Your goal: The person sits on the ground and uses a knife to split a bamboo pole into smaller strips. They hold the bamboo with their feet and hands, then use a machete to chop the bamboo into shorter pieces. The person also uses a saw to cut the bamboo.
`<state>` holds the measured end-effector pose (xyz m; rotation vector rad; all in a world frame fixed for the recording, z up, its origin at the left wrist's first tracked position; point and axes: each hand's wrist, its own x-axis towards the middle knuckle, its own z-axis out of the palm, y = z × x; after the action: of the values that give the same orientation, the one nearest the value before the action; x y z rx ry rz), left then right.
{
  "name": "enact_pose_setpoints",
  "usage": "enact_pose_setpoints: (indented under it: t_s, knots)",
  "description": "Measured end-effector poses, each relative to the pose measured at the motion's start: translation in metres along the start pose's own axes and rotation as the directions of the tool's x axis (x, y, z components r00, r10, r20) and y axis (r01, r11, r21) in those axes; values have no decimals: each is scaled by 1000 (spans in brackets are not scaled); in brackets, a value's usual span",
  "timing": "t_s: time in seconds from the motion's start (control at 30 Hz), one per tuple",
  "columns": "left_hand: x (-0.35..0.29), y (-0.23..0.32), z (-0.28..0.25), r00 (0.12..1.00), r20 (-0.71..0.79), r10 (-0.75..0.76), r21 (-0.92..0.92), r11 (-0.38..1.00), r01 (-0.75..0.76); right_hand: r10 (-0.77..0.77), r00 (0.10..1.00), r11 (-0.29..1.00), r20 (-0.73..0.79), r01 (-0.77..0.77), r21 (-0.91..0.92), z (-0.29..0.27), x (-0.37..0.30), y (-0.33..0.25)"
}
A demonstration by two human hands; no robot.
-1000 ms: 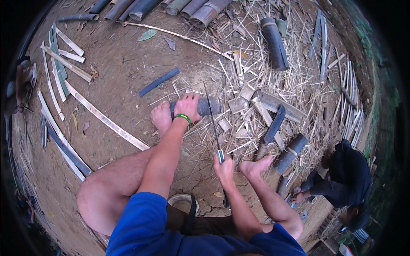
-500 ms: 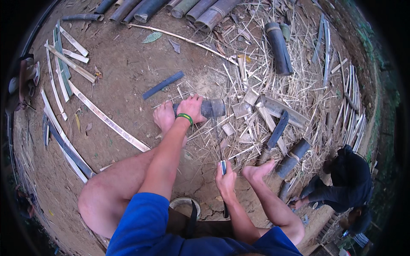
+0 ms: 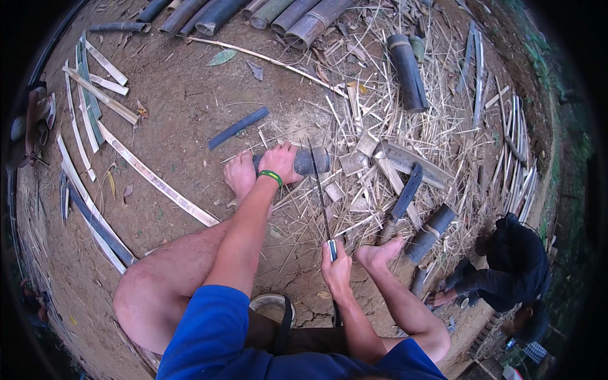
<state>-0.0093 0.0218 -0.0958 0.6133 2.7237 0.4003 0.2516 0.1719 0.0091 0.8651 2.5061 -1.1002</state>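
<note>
My left hand [image 3: 279,163] is wrapped over a short dark bamboo section [image 3: 309,162] lying on the ground, and a green-and-yellow band circles that wrist. My bare left foot [image 3: 240,175] presses against the bamboo's left end. In my right hand [image 3: 336,269] is the handle of a handsaw [image 3: 327,218], held closer to my body. Its long thin blade points away from me and crosses the bamboo near the right end. How deep the teeth sit in the bamboo cannot be made out. Pale sawdust [image 3: 308,125] lies just beyond.
A machete [image 3: 403,199] rests on bamboo scraps to the right, near my right foot [image 3: 379,252] and a short bamboo tube [image 3: 431,233]. Bamboo poles [image 3: 316,22] line the far side. Split strips [image 3: 158,174] lie left. A person [image 3: 513,266] crouches at the right.
The saw blade leans slightly more to the left and its tip shows more clearly beyond the bamboo. My left hand keeps its hold; the whole view has shifted slightly.
</note>
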Motion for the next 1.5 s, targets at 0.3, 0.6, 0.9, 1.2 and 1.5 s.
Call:
enact_pose_setpoints:
  t_s: [0.3,0.6,0.9,1.2,1.5]
  knots:
    - [2,10,-4,999,23,-24,-7,1000,24,-168,984,985,-56,169,18,38,106,-33]
    - [-3,5,-3,998,-29,-62,-40,997,60,-48,998,992,37,44,115,33,79,-15]
    - [10,1,-14,991,-22,-135,-65,989,133,-259,962,965,-85,261,14,19,62,11]
    - [-2,-8,-1,999,-3,52,10,999,-52,-192,981,981,10,192,16,27,93,-24]
    - [8,3,-12,998,-4,-62,-67,996,61,-156,976,981,-149,171,92,84,117,0]
